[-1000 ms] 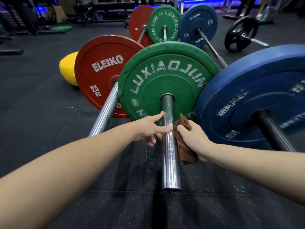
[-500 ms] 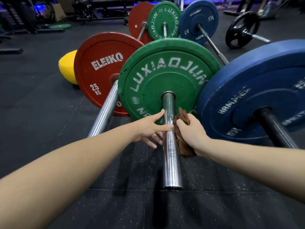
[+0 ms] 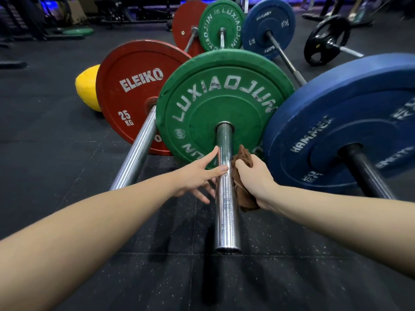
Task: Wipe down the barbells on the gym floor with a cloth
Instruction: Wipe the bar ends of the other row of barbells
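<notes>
Barbells point(image 3: 137, 153) lie side by side on the black gym floor point(image 3: 56, 187), their near ends toward the person. Farthest left, a yellow ball point(image 3: 86, 86) is half hidden behind the red plate point(image 3: 134, 90). The green plate point(image 3: 224, 97) covers that plate's right edge.

The left hand point(image 3: 197, 173) reaches to the shiny middle bar point(image 3: 226, 216) with fingers straight and spread, holding nothing. Its thumb rests on the bar, while the lower fingers reach beneath it, partly out of sight. On the bar's right side the right hand point(image 3: 256, 176) clutches a brown cloth point(image 3: 244, 198), bunched against the metal just short of the green plate. The bar itself hides how much of the cloth touches it.

Further right, the blue plate point(image 3: 348, 122) is cut off by the frame edge and its lettering is blurred. Its black bar point(image 3: 368, 173) runs behind the right forearm. Far behind, the far plates point(image 3: 221, 25) and a black plate point(image 3: 325, 39) are small and dim.

Compared with a second ago, both hands sit at much the same spot on the bar. The cloth is a touch nearer the green plate, and more of the left fingers shows below the bar.
</notes>
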`<state>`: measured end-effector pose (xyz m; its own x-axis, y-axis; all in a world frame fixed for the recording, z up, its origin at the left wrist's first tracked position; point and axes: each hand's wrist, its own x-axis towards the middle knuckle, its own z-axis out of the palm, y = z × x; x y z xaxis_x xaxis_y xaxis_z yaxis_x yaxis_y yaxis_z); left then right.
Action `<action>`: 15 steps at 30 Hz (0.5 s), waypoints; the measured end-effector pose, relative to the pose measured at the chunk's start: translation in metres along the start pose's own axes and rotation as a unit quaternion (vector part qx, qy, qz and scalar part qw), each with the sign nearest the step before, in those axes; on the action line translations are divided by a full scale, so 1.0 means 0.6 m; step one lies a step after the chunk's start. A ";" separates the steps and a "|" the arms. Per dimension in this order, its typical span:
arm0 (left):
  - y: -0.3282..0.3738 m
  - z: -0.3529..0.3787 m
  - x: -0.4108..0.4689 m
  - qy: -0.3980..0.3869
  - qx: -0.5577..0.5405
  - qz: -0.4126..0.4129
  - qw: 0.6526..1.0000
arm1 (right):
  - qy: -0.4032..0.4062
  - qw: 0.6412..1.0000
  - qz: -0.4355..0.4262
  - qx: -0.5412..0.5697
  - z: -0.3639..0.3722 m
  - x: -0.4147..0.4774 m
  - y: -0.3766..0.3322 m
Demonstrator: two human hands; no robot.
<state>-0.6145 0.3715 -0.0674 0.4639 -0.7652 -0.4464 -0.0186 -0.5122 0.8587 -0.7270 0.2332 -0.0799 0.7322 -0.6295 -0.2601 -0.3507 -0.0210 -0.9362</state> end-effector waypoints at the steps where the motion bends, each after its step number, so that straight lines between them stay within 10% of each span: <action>1: 0.000 0.001 -0.001 0.000 0.000 -0.001 1.000 | -0.001 1.000 0.000 -0.010 -0.001 -0.007 0.004; 15: 0.001 0.000 -0.001 0.000 0.005 0.000 1.000 | 0.005 0.997 0.024 -0.069 -0.005 -0.121 0.018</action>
<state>-0.6146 0.3718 -0.0665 0.4636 -0.7655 -0.4462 -0.0275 -0.5158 0.8562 -0.7857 0.2764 -0.0703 0.7072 -0.6397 -0.3009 -0.4631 -0.0976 -0.8809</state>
